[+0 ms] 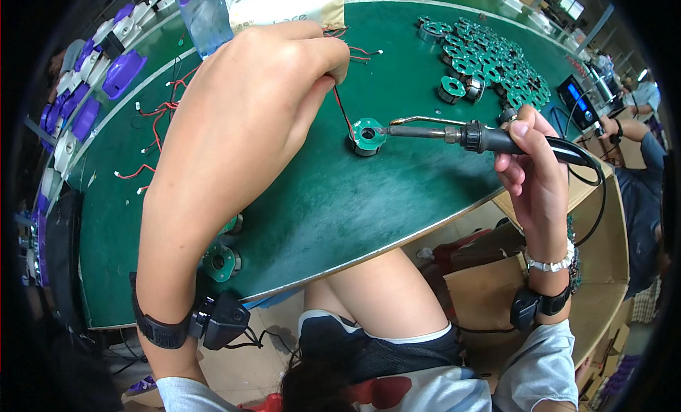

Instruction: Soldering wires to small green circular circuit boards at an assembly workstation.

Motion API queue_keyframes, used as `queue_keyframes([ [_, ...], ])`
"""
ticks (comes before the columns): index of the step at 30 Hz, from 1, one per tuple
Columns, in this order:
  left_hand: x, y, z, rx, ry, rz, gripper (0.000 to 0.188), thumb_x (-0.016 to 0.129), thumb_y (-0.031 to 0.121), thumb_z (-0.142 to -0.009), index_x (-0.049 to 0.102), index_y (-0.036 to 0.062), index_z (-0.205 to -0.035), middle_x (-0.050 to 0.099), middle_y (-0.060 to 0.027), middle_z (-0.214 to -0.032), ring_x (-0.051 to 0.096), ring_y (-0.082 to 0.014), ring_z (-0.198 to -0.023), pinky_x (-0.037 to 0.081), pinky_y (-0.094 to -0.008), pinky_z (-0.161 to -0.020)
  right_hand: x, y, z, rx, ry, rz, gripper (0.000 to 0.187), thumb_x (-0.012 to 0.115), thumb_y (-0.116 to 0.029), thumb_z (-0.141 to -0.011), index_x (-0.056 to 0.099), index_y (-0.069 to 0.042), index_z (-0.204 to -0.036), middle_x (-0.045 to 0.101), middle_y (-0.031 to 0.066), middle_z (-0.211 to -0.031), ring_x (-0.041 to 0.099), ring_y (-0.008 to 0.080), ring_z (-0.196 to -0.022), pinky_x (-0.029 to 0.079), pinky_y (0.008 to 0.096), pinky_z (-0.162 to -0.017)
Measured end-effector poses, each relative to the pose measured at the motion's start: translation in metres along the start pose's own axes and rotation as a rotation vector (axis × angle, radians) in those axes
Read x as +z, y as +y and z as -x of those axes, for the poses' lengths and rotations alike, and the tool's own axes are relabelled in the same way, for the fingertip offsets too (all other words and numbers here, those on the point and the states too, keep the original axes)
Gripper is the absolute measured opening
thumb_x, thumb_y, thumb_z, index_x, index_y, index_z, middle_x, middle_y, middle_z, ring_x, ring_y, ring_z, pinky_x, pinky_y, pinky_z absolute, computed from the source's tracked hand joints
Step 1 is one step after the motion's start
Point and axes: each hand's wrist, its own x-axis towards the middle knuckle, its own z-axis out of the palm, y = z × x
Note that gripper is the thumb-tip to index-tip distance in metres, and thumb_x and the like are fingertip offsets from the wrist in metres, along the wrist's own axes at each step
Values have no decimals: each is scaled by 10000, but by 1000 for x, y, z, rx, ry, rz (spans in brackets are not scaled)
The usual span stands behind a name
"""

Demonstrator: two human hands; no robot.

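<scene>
Wire partly hidden (by left hand), bottle cropped

Upper left: a clear plastic bottle, just beside a cream-coloured packet at upper centre. Left edge: a crowded, curving band of purple and white plastic parts; below it, a black object, too dark for me to identify. Right edge: a co-worker in dark blue. Lower right: a brown cardboard box. Upper right: a bright window. Lower centre-left: pale floor.
</scene>
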Motion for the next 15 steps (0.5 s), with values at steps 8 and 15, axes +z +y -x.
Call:
queue_keyframes([
  [8,-1,2,-2,22,-5,24,77,520,-60,-668,504,-31,-736,506,-128,-688,519,-274,-636,405,-289,-580,3,1,-1,43,-35,6,171,535,-132,-779,421,-105,-654,539,71,-535,414,28,-349,301,132,-317],
  [15,1,-1,-2,60,22,26,71,521,-57,-672,504,-29,-735,509,-129,-692,518,-280,-638,404,-289,-580,6,5,-2,48,-44,11,168,548,-134,-778,434,-98,-660,541,68,-538,436,29,-363,312,132,-321],
])
